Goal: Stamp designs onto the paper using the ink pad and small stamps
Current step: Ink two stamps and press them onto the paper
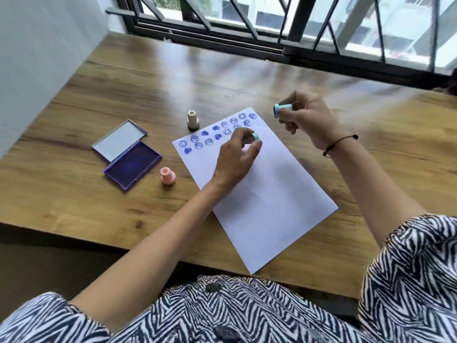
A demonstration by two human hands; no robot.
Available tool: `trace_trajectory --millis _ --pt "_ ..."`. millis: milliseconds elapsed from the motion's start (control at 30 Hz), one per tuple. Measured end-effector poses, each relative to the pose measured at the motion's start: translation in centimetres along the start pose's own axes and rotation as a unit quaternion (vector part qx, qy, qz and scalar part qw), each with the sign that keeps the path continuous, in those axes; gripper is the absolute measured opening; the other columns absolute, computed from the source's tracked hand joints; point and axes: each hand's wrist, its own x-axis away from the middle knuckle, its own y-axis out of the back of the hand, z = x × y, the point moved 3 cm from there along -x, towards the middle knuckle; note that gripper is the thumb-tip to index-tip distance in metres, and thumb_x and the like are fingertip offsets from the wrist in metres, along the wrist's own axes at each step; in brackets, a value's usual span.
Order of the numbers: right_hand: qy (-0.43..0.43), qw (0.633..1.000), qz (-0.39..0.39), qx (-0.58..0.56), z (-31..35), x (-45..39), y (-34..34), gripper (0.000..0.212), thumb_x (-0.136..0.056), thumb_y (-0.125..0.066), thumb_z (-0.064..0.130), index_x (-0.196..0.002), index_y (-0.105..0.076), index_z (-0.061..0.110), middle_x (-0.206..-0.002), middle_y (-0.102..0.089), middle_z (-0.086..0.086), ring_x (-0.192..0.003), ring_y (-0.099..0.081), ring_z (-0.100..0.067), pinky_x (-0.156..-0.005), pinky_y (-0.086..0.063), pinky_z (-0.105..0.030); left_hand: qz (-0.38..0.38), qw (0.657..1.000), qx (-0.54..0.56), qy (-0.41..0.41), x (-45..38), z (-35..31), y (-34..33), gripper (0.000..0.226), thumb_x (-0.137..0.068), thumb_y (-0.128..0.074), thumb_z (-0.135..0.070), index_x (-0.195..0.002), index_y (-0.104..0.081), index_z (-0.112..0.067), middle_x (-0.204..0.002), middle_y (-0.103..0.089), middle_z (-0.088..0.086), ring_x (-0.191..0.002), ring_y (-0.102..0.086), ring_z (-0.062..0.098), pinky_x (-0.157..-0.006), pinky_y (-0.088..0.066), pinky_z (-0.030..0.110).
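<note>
No legible text anywhere.

**Hidden, cropped, blurred**

Left hand (238, 151) motion-blurred over the paper (267, 194); pinched between its fingertips, a teal piece (255, 137), mostly covered, cap or stamp impossible to tell. Under that hand, part of the second row of prints (217, 131) hidden. Blue stamp (280, 110) in the right hand (308, 120) half buried in curled fingers, face design too small to read. Print designs round and smudgy, details unreadable. Faces of the beige stamp (193, 120) and pink stamp (168, 176) turned down, unseen. Table (74, 134) cropped right. Window (296, 23) cut off at top, view outside blurred.
</note>
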Motion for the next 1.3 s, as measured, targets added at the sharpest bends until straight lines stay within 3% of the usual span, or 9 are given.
trace_trajectory --millis 67,167,367,533,733,933,1067,1200,1300 --pt "0.011 1.000 0.014 -0.022 0.4 0.9 -0.5 0.021 -0.082 -0.058 0.000 -0.072 -0.056 0.018 -0.063 -0.057 -0.006 -0.038 -0.048 -0.005 -0.042 -0.039 -0.022 0.002 0.998 0.059 0.029 0.0 0.0 0.4 0.012 -0.085 -0.059 -0.017 -0.096 -0.056 -0.015 -0.094 -0.064 0.003 -0.087 -0.061 0.011 -0.081 -0.048 0.020" --pt "0.040 0.997 0.057 -0.039 1.3 2.4 -1.8 0.014 -0.082 -0.059 0.002 -0.078 -0.060 0.016 -0.065 -0.059 -0.008 -0.042 -0.051 -0.006 -0.043 -0.042 -0.019 0.018 0.984 0.169 0.058 0.1 -0.2 1.1 0.011 -0.082 -0.061 -0.010 -0.088 -0.058 -0.019 -0.087 -0.065 0.006 -0.084 -0.061 0.018 -0.086 -0.050 0.035" --pt "0.074 0.994 0.063 0.039 2.2 3.3 -3.8 0.013 -0.081 -0.060 0.005 -0.082 -0.060 0.018 -0.065 -0.059 -0.007 -0.049 -0.054 -0.013 -0.047 -0.044 -0.026 0.016 0.972 0.232 0.044 0.5 -0.7 2.2 0.013 -0.083 -0.060 -0.005 -0.091 -0.060 -0.016 -0.083 -0.065 0.002 -0.078 -0.062 0.016 -0.079 -0.053 0.025" --pt "0.111 0.989 0.049 0.080 3.0 3.9 -4.9 0.014 -0.079 -0.059 0.006 -0.085 -0.061 0.019 -0.064 -0.061 -0.009 -0.050 -0.057 -0.015 -0.049 -0.046 -0.028 -0.006 0.974 0.225 0.037 1.0 -0.9 3.5 0.014 -0.084 -0.058 -0.005 -0.086 -0.060 -0.019 -0.079 -0.065 0.003 -0.071 -0.062 0.013 -0.074 -0.053 0.023" --pt "0.112 0.991 0.074 0.028 4.0 4.6 -7.9 0.021 -0.080 -0.057 0.005 -0.074 -0.057 0.025 -0.060 -0.059 -0.003 -0.048 -0.055 -0.015 -0.045 -0.045 -0.027 -0.050 0.978 0.199 0.042 2.2 -0.9 6.0 0.009 -0.087 -0.054 -0.004 -0.092 -0.060 -0.009 -0.074 -0.063 0.006 -0.064 -0.060 0.012 -0.064 -0.052 0.020" --pt "0.124 0.985 0.115 -0.035 6.3 4.0 -12.3 0.007 -0.079 -0.056 0.004 -0.079 -0.058 0.011 -0.057 -0.058 -0.004 -0.043 -0.053 -0.011 -0.040 -0.040 -0.022 -0.101 0.982 0.160 0.028 3.0 -1.2 10.9 0.006 -0.086 -0.053 -0.001 -0.087 -0.059 -0.003 -0.066 -0.060 0.007 -0.055 -0.057 0.006 -0.057 -0.048 0.018" --pt "0.138 0.982 0.129 -0.026 7.2 3.7 -14.6 0.012 -0.079 -0.057 0.004 -0.074 -0.057 0.015 -0.055 -0.057 -0.002 -0.041 -0.052 -0.009 -0.039 -0.039 -0.017 -0.116 0.983 0.136 0.041 3.5 -0.6 13.4 0.009 -0.086 -0.052 0.000 -0.086 -0.061 -0.001 -0.065 -0.059 0.006 -0.053 -0.056 0.005 -0.057 -0.048 0.017" --pt "0.167 0.973 0.116 0.107 7.0 3.3 -17.0 0.005 -0.081 -0.061 0.010 -0.083 -0.060 0.006 -0.063 -0.061 -0.009 -0.050 -0.057 -0.013 -0.047 -0.048 -0.022 -0.121 0.987 0.007 0.103 3.1 0.8 15.4 0.018 -0.087 -0.056 -0.011 -0.099 -0.064 -0.001 -0.084 -0.068 0.016 -0.075 -0.063 0.022 -0.079 -0.052 0.033" --pt "0.224 0.902 0.136 0.342 6.3 3.0 -18.9 0.017 -0.083 -0.061 0.025 -0.093 -0.062 0.011 -0.090 -0.066 -0.014 -0.084 -0.060 -0.032 -0.065 -0.049 -0.039 -0.197 0.972 -0.067 0.111 2.7 1.5 17.8 0.023 -0.084 -0.054 -0.017 -0.097 -0.064 0.000 -0.090 -0.067 0.018 -0.084 -0.062 0.029 -0.086 -0.050 0.040"
